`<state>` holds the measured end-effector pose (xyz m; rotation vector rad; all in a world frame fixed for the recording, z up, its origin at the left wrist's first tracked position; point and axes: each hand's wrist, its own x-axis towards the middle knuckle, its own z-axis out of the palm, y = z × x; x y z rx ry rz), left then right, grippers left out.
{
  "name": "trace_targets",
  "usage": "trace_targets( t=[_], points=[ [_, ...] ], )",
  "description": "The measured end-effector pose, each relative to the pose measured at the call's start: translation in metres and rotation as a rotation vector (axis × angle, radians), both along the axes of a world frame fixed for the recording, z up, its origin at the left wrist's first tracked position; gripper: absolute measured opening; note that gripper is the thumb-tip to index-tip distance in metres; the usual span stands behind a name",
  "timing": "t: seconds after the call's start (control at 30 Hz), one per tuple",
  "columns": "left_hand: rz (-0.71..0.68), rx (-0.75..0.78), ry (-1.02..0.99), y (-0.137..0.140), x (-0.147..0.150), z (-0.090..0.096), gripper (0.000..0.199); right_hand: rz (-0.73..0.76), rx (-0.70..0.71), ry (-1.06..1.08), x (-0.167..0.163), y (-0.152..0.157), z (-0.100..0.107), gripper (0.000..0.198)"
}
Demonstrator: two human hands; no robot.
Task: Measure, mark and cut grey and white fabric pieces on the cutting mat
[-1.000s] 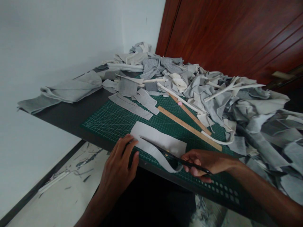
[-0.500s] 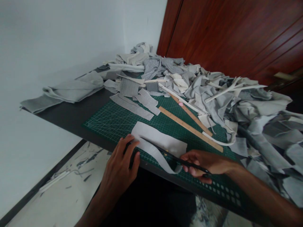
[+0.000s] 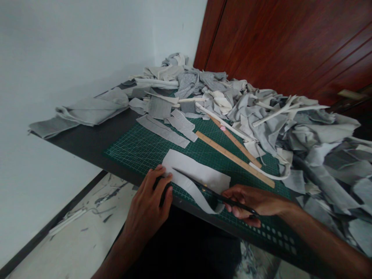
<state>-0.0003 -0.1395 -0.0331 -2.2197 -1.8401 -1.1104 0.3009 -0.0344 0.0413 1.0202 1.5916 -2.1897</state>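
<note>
A pale grey-white fabric piece (image 3: 200, 168) lies near the front edge of the green cutting mat (image 3: 128, 145). A long slit separates a narrow curling strip along its near side from the wider part. My left hand (image 3: 151, 197) holds the piece's left end with its fingertips, the thumb lower and apart. Black scissors (image 3: 213, 193) sit in my right hand (image 3: 244, 199), fingers wrapped around the handles. Their blades point left into the slit and look nearly closed. Part of the handles is hidden by the hand.
Two wooden rulers (image 3: 232, 157) lie beyond the fabric. Cut pieces (image 3: 162, 130) rest on the mat, and a large heap of grey scraps (image 3: 261, 116) spreads behind and right. Folded cloth (image 3: 93, 106) lies at left by the white wall. More scraps litter the floor (image 3: 95, 221).
The view has shifted very slightly. Both hands, the scissors and the fabric stay nearly as they were.
</note>
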Motion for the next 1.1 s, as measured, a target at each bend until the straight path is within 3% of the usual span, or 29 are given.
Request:
trace_targets(
  t=[0.3, 0.57, 1.1],
  points=[
    [-0.001, -0.017, 0.037, -0.0009, -0.0019, 0.0019, 0.026, 0.007, 0.004, -0.010, 0.0006, -0.0003, -0.0003, 0.057],
    [-0.018, -0.023, 0.035, 0.0013, 0.0005, 0.0047, 0.028, -0.022, -0.073, -0.050, -0.0003, -0.0020, -0.0058, 0.054],
    [-0.040, -0.064, -0.042, 0.0012, -0.0001, 0.0045, 0.029, 0.017, -0.047, -0.072, -0.0079, 0.0038, 0.0030, 0.055]
  ],
)
